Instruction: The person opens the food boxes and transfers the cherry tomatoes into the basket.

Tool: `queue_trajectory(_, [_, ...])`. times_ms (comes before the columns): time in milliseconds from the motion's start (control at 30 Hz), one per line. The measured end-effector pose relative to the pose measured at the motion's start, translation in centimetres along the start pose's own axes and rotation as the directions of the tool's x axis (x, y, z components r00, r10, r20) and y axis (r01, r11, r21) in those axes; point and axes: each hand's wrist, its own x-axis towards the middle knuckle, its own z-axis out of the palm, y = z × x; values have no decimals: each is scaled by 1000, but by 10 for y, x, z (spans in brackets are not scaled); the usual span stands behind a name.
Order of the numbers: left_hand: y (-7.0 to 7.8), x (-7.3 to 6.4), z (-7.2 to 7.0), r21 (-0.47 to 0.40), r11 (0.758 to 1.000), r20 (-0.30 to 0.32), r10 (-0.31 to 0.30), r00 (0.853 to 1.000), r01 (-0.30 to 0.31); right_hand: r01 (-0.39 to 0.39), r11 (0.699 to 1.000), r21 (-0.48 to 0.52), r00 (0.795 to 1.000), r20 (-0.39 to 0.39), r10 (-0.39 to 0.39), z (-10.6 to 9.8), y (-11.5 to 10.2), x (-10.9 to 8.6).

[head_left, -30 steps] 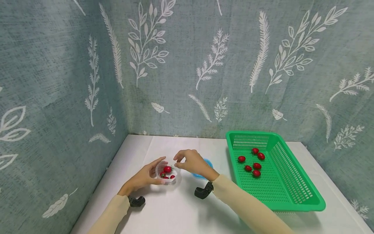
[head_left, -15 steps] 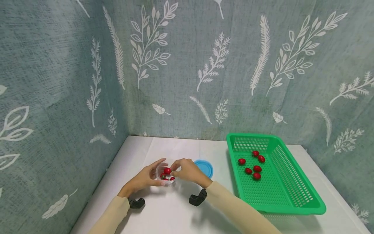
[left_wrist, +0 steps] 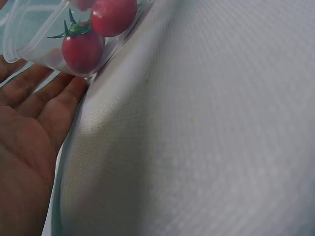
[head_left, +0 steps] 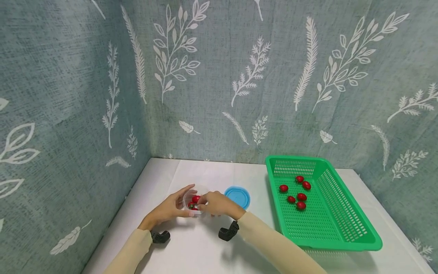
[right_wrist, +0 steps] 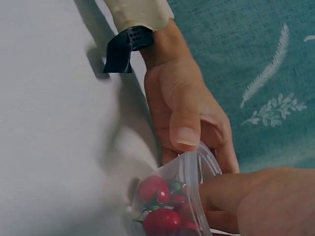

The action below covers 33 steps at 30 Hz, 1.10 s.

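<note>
My left hand (head_left: 167,208) holds a small clear plastic container (right_wrist: 193,174), thumb at the near side and fingers around the far side. Several red cherry tomatoes (head_left: 196,199) with green stems lie in the container. The left wrist view shows tomatoes (left_wrist: 83,51) through its wall, left fingers right beneath it. My right hand (head_left: 219,204) reaches over the rim from the right, its fingers (right_wrist: 221,191) bent down inside among the tomatoes. Those fingertips are hidden, so I cannot tell whether they pinch a tomato.
A round blue lid (head_left: 237,196) lies on the white table (head_left: 191,247), just behind the right hand. At the right stands a green slotted basket (head_left: 328,244) with several loose tomatoes (head_left: 301,197) in it. Patterned grey-green cloth (head_left: 212,76) hangs behind and at the left.
My right hand has come down from above the container into it, moving left and nearer, uncovering the blue lid. One tomato at the near right is now covered. The left hand has stayed put.
</note>
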Motion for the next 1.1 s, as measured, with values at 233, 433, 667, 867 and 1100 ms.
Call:
queue_trajectory(233, [0, 0, 1, -13, 1000, 11, -4, 1000, 4, 2, 1000, 12, 999, 42, -2, 5, 4, 1])
queue_trajectory(433, [-1, 1, 0, -17, 1000, 9, 8, 1000, -8, 1, 1000, 2, 999, 43, -1, 3, 4, 4])
queue_trajectory(667, [1, 2, 0, -26, 1000, 21, 2, 1000, -1, 42, 999, -5, 998, 38, -42, -2, 2, 1])
queue_trajectory(867, [3, 2, 0, -36, 999, 19, -11, 1000, 12, 141, 986, -85, 990, -3, -142, -5, 0, -1])
queue_trajectory(1100, [3, 1, -1, -21, 1000, 13, -4, 1000, 4, 148, 985, -92, 987, -43, -152, -9, 7, 2])
